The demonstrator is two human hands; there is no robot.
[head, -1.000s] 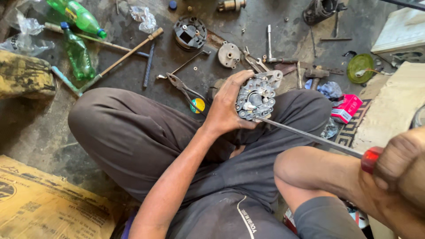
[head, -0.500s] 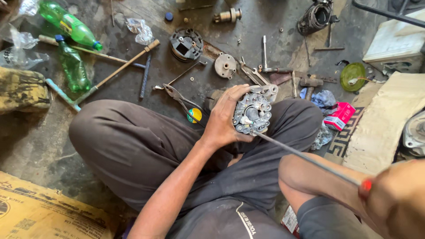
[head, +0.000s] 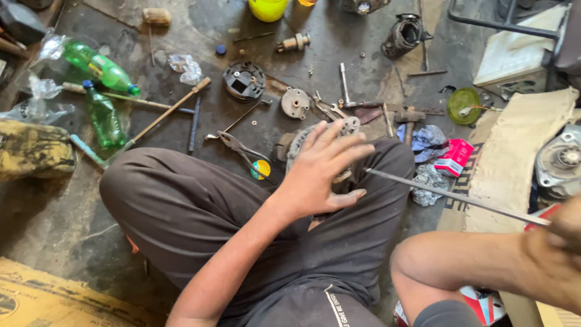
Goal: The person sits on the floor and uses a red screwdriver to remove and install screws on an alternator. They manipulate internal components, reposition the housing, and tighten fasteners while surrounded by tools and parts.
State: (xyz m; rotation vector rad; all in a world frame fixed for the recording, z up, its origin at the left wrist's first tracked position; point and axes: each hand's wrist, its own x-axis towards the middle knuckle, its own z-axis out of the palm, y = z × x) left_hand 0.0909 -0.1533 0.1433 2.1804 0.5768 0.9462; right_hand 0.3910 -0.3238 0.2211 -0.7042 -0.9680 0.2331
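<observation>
— Where's the motor housing [head: 348, 128]?
— On the person's knee, mostly hidden behind the left hand [head: 318, 169], whose fingers are spread over it, not clamped.
— And the right hand [head: 560, 227]?
— At the frame's edge beside the housing, wrapped around a red-handled screwdriver [head: 454, 197] whose tip points at it.
— How would it handle?
— Probably heavy, stiff cast metal, greasy; best gripped by the rim. Pliers [head: 242, 151] lie on the floor just beyond.
</observation>
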